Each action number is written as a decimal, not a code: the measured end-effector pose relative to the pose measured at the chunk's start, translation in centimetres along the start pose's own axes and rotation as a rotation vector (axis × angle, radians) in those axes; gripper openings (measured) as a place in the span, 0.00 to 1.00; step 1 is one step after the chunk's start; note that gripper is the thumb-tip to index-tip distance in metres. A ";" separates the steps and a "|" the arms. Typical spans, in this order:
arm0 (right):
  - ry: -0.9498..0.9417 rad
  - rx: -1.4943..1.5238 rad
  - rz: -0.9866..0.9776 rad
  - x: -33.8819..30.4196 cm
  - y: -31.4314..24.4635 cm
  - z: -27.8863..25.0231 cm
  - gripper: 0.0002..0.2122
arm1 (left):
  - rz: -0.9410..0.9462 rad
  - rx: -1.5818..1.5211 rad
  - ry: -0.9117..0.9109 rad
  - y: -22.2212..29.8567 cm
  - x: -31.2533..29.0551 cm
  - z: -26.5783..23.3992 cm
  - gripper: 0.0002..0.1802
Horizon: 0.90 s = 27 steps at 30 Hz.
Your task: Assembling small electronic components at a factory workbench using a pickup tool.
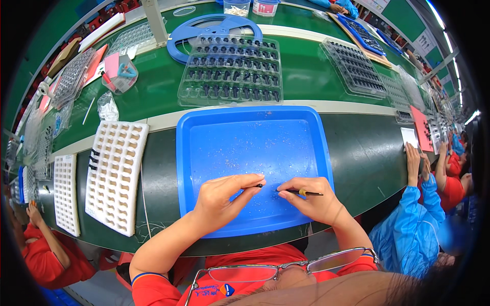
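Observation:
Over the blue tray [250,222], my left hand [217,196] pinches a small black part [259,185] between thumb and fingertips. Facing it, my right hand [317,205] is closed round a slim black pen-like tool [314,194] with a yellowish band. The tool's tip points toward the small part, with a gap between them. Whether it is a blade or another kind of tip is too small to tell. Pale specks and crumbs lie scattered across the tray floor beneath both hands.
Beyond the tray, a clear plastic tray [275,97] holds rows of black parts, beside a blue reel [178,38]. A white foam tray [115,176] with several black pieces sits at left, near another white tray [65,194]. Co-workers sit on both sides; blue sleeves [408,214] show at right.

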State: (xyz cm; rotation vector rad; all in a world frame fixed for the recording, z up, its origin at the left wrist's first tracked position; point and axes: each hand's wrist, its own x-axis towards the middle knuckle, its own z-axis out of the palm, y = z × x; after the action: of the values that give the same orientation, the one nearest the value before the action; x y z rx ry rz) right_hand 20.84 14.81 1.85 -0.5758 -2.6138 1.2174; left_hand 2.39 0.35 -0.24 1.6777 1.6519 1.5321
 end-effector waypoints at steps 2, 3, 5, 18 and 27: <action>-0.035 -0.010 0.018 0.3 0.1 -0.1 0.04 | -0.001 0.002 -0.001 0.0 0.0 0.0 0.16; -0.032 -0.008 0.017 0.5 0.0 -0.1 0.04 | -0.008 -0.002 -0.004 0.1 0.0 -0.1 0.16; -0.068 -0.034 0.053 1.0 -0.5 -0.3 0.04 | -0.008 0.004 -0.007 0.2 0.0 -0.2 0.16; 0.278 0.763 -0.119 0.4 -1.3 2.1 0.07 | -0.192 -0.256 0.059 0.7 -0.3 -0.4 0.17; 0.275 0.781 -0.150 0.5 -1.4 2.5 0.07 | -0.210 -0.282 0.064 0.4 -0.4 -0.5 0.17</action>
State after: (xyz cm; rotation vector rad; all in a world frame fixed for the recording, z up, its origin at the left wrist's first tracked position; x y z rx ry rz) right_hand 19.18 12.46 1.30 -0.3442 -1.7186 1.7873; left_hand 2.31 -0.31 0.13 1.2816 1.5044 1.6394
